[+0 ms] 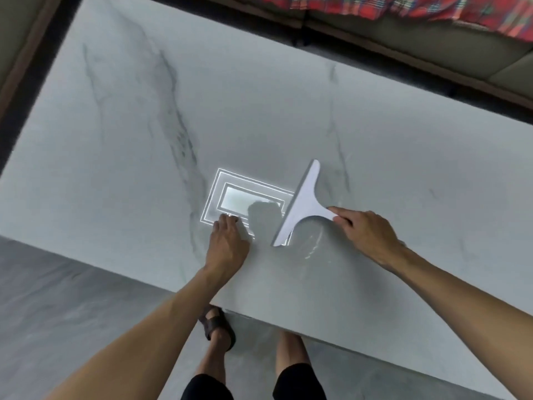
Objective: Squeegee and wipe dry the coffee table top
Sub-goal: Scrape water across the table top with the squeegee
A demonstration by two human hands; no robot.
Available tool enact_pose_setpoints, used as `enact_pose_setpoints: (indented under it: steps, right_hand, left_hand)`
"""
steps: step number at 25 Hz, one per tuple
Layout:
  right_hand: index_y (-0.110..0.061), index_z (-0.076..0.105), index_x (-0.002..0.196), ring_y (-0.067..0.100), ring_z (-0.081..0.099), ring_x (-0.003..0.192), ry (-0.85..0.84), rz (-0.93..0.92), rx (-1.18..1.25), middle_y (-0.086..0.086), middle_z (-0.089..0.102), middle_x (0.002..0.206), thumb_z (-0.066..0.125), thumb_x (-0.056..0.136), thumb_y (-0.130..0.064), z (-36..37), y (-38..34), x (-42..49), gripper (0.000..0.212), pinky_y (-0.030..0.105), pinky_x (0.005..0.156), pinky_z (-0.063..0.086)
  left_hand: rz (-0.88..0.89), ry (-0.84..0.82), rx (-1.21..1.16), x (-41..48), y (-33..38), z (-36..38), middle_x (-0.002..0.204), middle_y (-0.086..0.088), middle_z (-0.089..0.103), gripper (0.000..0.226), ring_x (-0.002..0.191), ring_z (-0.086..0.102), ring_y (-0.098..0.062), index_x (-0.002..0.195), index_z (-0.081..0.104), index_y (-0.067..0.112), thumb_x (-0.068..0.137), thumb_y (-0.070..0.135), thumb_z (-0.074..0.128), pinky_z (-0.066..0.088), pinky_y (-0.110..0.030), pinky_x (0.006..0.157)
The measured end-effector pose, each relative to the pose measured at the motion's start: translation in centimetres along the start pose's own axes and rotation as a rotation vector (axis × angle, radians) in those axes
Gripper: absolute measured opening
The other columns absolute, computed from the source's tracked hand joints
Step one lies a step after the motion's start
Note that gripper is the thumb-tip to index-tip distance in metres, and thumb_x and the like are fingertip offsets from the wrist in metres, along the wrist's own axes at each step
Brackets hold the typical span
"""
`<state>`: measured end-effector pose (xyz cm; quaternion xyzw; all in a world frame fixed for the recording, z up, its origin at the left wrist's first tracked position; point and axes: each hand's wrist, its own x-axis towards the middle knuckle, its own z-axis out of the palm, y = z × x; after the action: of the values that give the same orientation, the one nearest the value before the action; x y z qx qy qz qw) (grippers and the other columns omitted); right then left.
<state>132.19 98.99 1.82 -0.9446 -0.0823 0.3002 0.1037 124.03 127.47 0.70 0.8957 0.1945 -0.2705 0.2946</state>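
**A:** Entry one: the tool?
**B:** White squeegee (300,203), T-shaped, lying diagonally on the coffee table top (259,111). The right hand (366,235) grips the end of its handle, fingers curled round it.

**A:** Entry two: the other hand?
**B:** Left hand (227,243), just left of the squeegee's lower blade end. Its fingers are fairly straight and rest on the slab, holding nothing. The two hands are apart.

**A:** Edges, room?
**B:** The table's near edge runs a short way below the squeegee, on the person's side. Beyond and left of the squeegee the marble-veined surface stretches wide to its far and left edges.

**A:** Surroundings?
**B:** Wet streaks (313,241) curve under the squeegee's handle, right of the blade. A rectangular ceiling-light reflection (230,194) sits just left of the squeegee and reaches the blade. Far beyond the squeegee is a sofa (403,44) with a red plaid blanket (432,10). Below the near edge are grey floor (57,284) and a foot in a dark sandal (219,327).
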Motion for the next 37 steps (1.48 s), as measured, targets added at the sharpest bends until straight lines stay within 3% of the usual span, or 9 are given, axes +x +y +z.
enact_pose_setpoints:
  steps: [7, 10, 12, 16, 18, 24, 27, 32, 37]
  right_hand:
    - [-0.044, 0.051, 0.135, 0.028, 0.066, 0.091, 0.045, 0.23, 0.102, 0.0, 0.074, 0.103, 0.039, 0.1, -0.044, -2.8, 13.0, -6.6, 0.037, 0.039, 0.076, 0.054]
    - [-0.043, 0.052, 0.135, 0.024, 0.067, 0.09, 0.093, 0.251, 0.197, -0.005, 0.074, 0.103, 0.04, 0.1, -0.044, -2.8, 14.1, -8.1, 0.037, 0.037, 0.076, 0.054]
    - [-0.045, 0.052, 0.133, 0.022, 0.067, 0.093, 0.086, 0.258, 0.258, -0.007, 0.074, 0.106, 0.041, 0.099, -0.044, -2.7, 14.0, -8.4, 0.036, 0.037, 0.078, 0.054]
    - [-0.052, 0.053, 0.13, 0.02, 0.068, 0.101, -0.014, 0.084, 0.209, -0.009, 0.073, 0.111, 0.049, 0.096, -0.044, -1.5, 9.7, -7.9, 0.035, 0.034, 0.084, 0.053]
    - [-0.053, 0.054, 0.128, 0.017, 0.065, 0.11, -0.093, -0.056, 0.158, -0.012, 0.069, 0.119, 0.05, 0.094, -0.049, 0.4, 5.2, -7.9, 0.035, 0.031, 0.09, 0.05]
    - [-0.047, 0.053, 0.13, 0.025, 0.063, 0.109, -0.307, -0.413, 0.049, -0.004, 0.07, 0.118, 0.042, 0.095, -0.054, 9.5, -8.3, -8.9, 0.037, 0.036, 0.087, 0.049]
    - [-0.047, 0.053, 0.129, 0.027, 0.063, 0.11, -0.284, -0.344, -0.021, -0.002, 0.069, 0.12, 0.041, 0.095, -0.053, 10.3, -7.3, -9.6, 0.036, 0.036, 0.089, 0.048]
    - [-0.051, 0.054, 0.129, 0.02, 0.061, 0.116, -0.184, -0.105, -0.064, -0.008, 0.066, 0.126, 0.044, 0.095, -0.054, 7.5, 2.3, -13.1, 0.036, 0.032, 0.092, 0.045]
    - [-0.052, 0.056, 0.125, 0.023, 0.063, 0.111, -0.116, 0.155, -0.199, -0.006, 0.07, 0.119, 0.044, 0.096, -0.053, 4.4, 12.0, -17.5, 0.032, 0.032, 0.084, 0.046]
  left_hand:
    - [0.057, -0.313, 0.375, 2.2, 8.1, 6.3, 0.135, -0.023, 0.039, 0.063, 0.119, 0.037, -0.048, 0.136, 0.035, -0.002, 0.076, 0.018, 0.035, 0.035, -0.046, 0.103]
    - [0.072, -0.303, 0.479, 2.2, 9.2, 6.5, 0.134, -0.023, 0.038, 0.056, 0.125, 0.035, -0.049, 0.139, 0.03, -0.006, 0.084, 0.003, 0.039, 0.033, -0.05, 0.106]
    - [0.064, -0.275, 0.38, 1.9, 9.6, 6.0, 0.134, -0.023, 0.038, 0.053, 0.126, 0.037, -0.046, 0.139, 0.032, -0.004, 0.086, 0.001, 0.04, 0.037, -0.048, 0.103]
    - [-0.131, -0.103, -0.059, 1.3, 7.9, 3.6, 0.11, -0.011, 0.061, 0.029, 0.1, 0.059, -0.034, 0.119, 0.05, 0.012, 0.09, 0.01, 0.046, 0.045, -0.033, 0.078]
    - [-0.189, 0.008, -0.202, 0.2, 5.4, 2.5, 0.102, -0.004, 0.065, 0.022, 0.091, 0.061, -0.029, 0.111, 0.052, 0.013, 0.091, 0.011, 0.045, 0.048, -0.032, 0.076]
    - [-0.298, 0.101, -0.167, -5.7, -2.9, 2.9, 0.114, -0.011, 0.06, 0.03, 0.095, 0.054, -0.028, 0.114, 0.05, 0.008, 0.084, 0.003, 0.05, 0.039, -0.031, 0.076]
    - [-0.214, 0.044, -0.119, -7.3, -4.7, 4.4, 0.12, -0.011, 0.057, 0.041, 0.108, 0.055, -0.031, 0.119, 0.052, 0.005, 0.079, 0.004, 0.057, 0.041, -0.03, 0.08]
    - [-0.038, -0.136, -0.019, -9.2, -3.8, 7.9, 0.12, -0.008, 0.045, 0.047, 0.116, 0.045, -0.028, 0.119, 0.053, 0.006, 0.073, 0.008, 0.064, 0.041, -0.036, 0.098]
    - [-0.102, -0.288, 0.132, -9.0, -1.5, 9.6, 0.142, -0.025, 0.024, 0.055, 0.133, 0.025, -0.045, 0.128, 0.045, 0.009, 0.074, 0.013, 0.056, 0.038, -0.046, 0.105]
